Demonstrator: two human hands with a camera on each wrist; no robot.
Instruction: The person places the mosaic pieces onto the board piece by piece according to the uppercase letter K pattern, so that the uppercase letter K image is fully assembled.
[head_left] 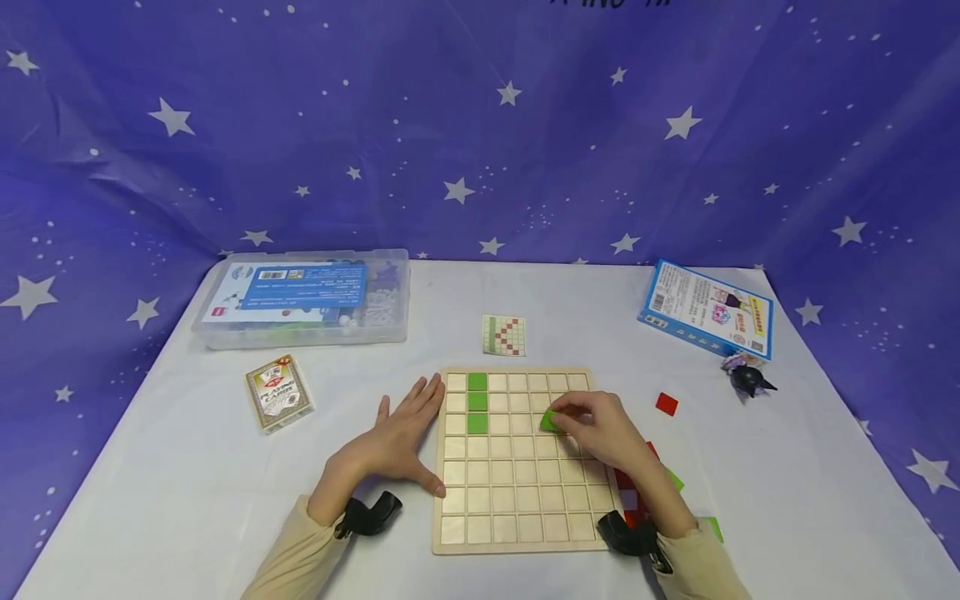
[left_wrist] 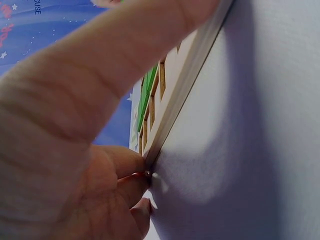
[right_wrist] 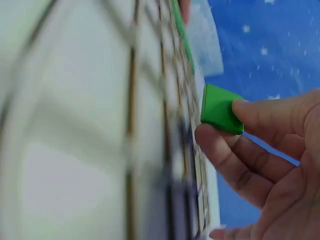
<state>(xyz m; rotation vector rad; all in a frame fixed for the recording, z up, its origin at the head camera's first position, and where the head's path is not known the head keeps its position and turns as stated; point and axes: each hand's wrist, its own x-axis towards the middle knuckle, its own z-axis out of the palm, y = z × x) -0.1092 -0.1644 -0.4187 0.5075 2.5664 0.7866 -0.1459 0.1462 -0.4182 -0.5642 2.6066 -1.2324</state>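
Note:
A wooden grid board (head_left: 500, 472) lies flat in front of me. Three green square tiles (head_left: 477, 402) fill the top cells of its second column. My left hand (head_left: 397, 437) is spread along the board's left side, with fingertips and thumb tip at the edge; the left wrist view shows the fingers (left_wrist: 132, 190) against the rim. Between thumb and fingers my right hand (head_left: 603, 429) pinches a green square tile (right_wrist: 220, 109), tilted above the board's right part. Under the right forearm, red tiles (head_left: 625, 480) and green ones are partly hidden.
Behind the board lies a small pattern card (head_left: 505, 335). A single red tile (head_left: 667, 404) is to the right, near a small dark figure (head_left: 748, 380) and a blue-edged box (head_left: 708, 308). At left are a playing-card box (head_left: 279, 393) and a clear plastic case (head_left: 386, 312).

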